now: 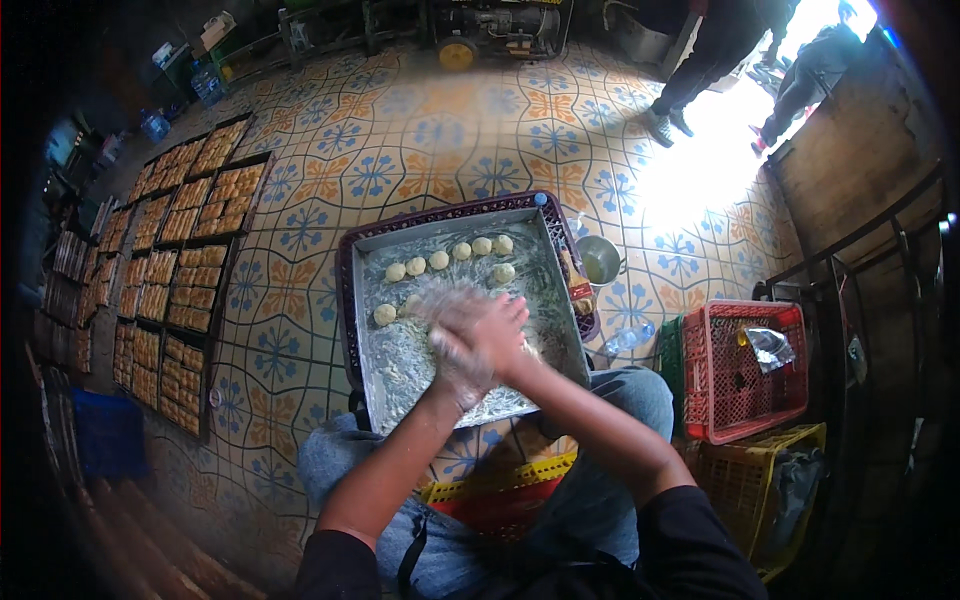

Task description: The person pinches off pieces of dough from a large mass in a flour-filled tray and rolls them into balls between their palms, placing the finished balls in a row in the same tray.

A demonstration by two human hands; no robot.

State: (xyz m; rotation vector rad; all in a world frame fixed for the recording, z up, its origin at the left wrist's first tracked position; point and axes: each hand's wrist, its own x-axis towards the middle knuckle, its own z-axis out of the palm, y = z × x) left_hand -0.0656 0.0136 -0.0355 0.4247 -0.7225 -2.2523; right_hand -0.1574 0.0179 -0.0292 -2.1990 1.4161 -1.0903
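Observation:
My left hand point(462, 362) and my right hand point(494, 334) are pressed together above a floured metal tray point(389, 372). Flour coats the left hand, whose fingers are smeared by motion. The right hand lies across it with its fingers stretched out; whether anything sits between the palms is hidden. Small round dough balls point(439, 260) form a row along the tray's far part, with a few more below, one point(385, 315) near the left wall. Loose flour is spread thickly over the tray's near part. The tray rests in a dark purple plastic crate point(349, 300) between my knees.
Trays of baked pieces point(196, 275) cover the floor at left. To the right stand a metal pot point(599, 261), a plastic bottle point(630, 338), a red crate point(708, 385) and a yellow crate point(735, 480). A person point(712, 50) stands at the far right, near another person point(815, 70).

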